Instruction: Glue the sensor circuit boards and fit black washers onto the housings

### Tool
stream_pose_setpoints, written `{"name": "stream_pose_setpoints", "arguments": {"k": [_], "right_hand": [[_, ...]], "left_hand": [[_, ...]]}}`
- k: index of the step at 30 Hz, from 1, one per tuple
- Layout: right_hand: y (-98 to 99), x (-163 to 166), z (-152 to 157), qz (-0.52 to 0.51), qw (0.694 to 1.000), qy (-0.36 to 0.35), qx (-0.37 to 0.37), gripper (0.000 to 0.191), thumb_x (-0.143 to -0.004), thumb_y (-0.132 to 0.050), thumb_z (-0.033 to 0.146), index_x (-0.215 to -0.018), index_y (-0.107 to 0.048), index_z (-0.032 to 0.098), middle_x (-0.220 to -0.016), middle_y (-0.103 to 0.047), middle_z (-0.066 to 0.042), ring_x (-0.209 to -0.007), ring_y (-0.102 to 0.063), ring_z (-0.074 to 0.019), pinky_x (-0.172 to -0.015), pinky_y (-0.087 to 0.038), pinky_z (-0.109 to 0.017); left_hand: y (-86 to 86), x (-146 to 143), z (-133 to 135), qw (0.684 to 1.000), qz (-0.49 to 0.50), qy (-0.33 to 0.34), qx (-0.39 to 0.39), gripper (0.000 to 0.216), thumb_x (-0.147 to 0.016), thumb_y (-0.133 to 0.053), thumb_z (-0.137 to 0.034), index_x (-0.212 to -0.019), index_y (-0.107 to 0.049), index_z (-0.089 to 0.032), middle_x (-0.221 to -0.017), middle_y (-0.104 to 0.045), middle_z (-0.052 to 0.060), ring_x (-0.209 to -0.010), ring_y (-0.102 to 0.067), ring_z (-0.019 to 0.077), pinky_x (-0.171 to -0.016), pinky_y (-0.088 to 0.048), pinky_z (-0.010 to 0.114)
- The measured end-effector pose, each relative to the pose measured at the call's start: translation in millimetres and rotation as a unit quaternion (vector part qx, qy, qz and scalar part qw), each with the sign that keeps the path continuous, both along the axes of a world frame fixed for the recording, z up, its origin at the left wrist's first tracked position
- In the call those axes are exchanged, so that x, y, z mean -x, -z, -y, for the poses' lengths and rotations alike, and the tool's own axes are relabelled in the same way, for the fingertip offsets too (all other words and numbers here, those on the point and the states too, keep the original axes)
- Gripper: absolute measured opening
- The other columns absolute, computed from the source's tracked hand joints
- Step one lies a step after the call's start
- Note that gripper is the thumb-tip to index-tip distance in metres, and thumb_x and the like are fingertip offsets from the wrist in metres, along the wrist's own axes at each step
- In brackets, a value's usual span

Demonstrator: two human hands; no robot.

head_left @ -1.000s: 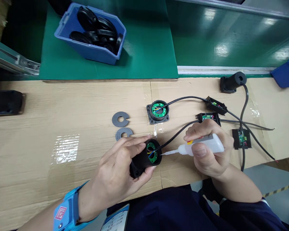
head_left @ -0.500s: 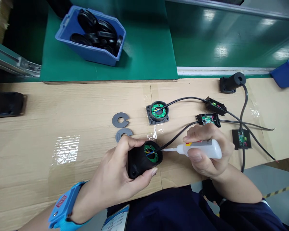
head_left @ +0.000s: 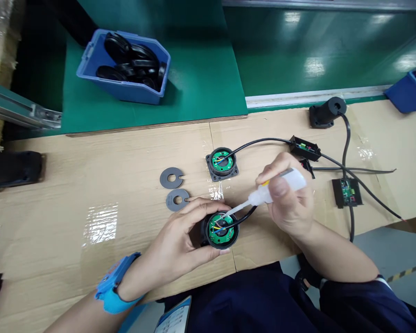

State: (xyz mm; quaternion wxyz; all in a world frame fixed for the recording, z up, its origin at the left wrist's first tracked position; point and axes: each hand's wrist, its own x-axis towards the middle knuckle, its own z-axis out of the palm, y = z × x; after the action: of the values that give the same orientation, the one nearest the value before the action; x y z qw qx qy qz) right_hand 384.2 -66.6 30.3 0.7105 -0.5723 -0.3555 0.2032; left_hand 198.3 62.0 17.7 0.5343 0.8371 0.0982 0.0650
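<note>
My left hand (head_left: pixel 180 238) is wrapped round a black round housing (head_left: pixel 236 236), its open end facing up. Inside sits a green ring-shaped circuit board (head_left: pixel 215 238) with thin coloured wires. A black cable (head_left: pixel 247 215) runs out of it to the right, passing behind my other hand. My right hand (head_left: pixel 291 199) grips a white glue bottle (head_left: pixel 294 179), tilted so that its thin nozzle (head_left: pixel 236 209) reaches over the board's upper edge; whether the tip touches is unclear. Two grey slotted washers (head_left: pixel 165 178) lie just beyond my left hand.
A second housing (head_left: pixel 212 172) with a green board stands behind, cabled to a small black circuit box (head_left: pixel 303 147). Further right are another circuit box (head_left: pixel 339 196) and a black cylindrical part (head_left: pixel 327 112). A blue bin (head_left: pixel 131 92) of black parts stands on the green board.
The housing has been turned so its open end faces more upward. The glue bottle has tipped, and its nozzle has moved from the rim to over the board.
</note>
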Motion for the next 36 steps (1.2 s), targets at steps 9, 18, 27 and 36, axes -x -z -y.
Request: {"name": "stream_pose_setpoints", "arguments": {"k": [9, 18, 27, 36], "right_hand": [[-9.6, 2.6, -2.3, 0.026, 0.994, -0.092, 0.050, 0.026, -0.092, -0.073, 0.038, -0.077, -0.059, 0.021, -0.065, -0.061, 0.006, -0.054, -0.054, -0.0068, -0.049, -0.042, -0.020], [-9.1, 3.5, -2.9, -0.010, 0.990, -0.136, 0.042, 0.026, -0.088, -0.078, 0.030, -0.075, -0.056, 0.020, -0.061, -0.055, 0.009, -0.051, -0.049, -0.0045, -0.046, -0.038, -0.016], [-8.4, 3.9, -3.8, -0.024, 0.990, -0.131, 0.037, 0.024, -0.088, -0.078, 0.028, -0.076, -0.058, 0.020, -0.061, -0.057, 0.008, -0.051, -0.050, -0.0053, -0.047, -0.038, -0.018], [-7.9, -0.4, -2.2, -0.031, 0.996, -0.070, 0.051, 0.029, -0.092, -0.074, 0.039, -0.075, -0.059, 0.022, -0.063, -0.058, 0.006, -0.053, -0.048, -0.0068, -0.048, -0.039, -0.021]], "left_hand": [[8.8, 0.9, 3.7, 0.995, -0.032, -0.006, 0.090, 0.061, -0.081, -0.085, -0.032, -0.137, -0.061, -0.032, -0.131, -0.072, 0.008, -0.116, -0.072, 0.0307, -0.097, -0.064, 0.045], [15.7, 4.8, 6.0, 0.987, -0.049, -0.012, 0.153, 0.065, -0.080, -0.087, -0.029, -0.139, -0.061, -0.033, -0.134, -0.070, 0.009, -0.121, -0.070, 0.0319, -0.100, -0.063, 0.049], [15.4, 6.7, 5.1, 0.988, -0.061, -0.004, 0.145, 0.065, -0.081, -0.086, -0.029, -0.140, -0.060, -0.032, -0.134, -0.071, 0.008, -0.117, -0.071, 0.0313, -0.097, -0.064, 0.047], [15.1, 2.7, 4.9, 0.992, -0.070, 0.001, 0.108, 0.063, -0.082, -0.085, -0.032, -0.139, -0.059, -0.036, -0.141, -0.066, 0.003, -0.128, -0.065, 0.0270, -0.111, -0.054, 0.042]]}}
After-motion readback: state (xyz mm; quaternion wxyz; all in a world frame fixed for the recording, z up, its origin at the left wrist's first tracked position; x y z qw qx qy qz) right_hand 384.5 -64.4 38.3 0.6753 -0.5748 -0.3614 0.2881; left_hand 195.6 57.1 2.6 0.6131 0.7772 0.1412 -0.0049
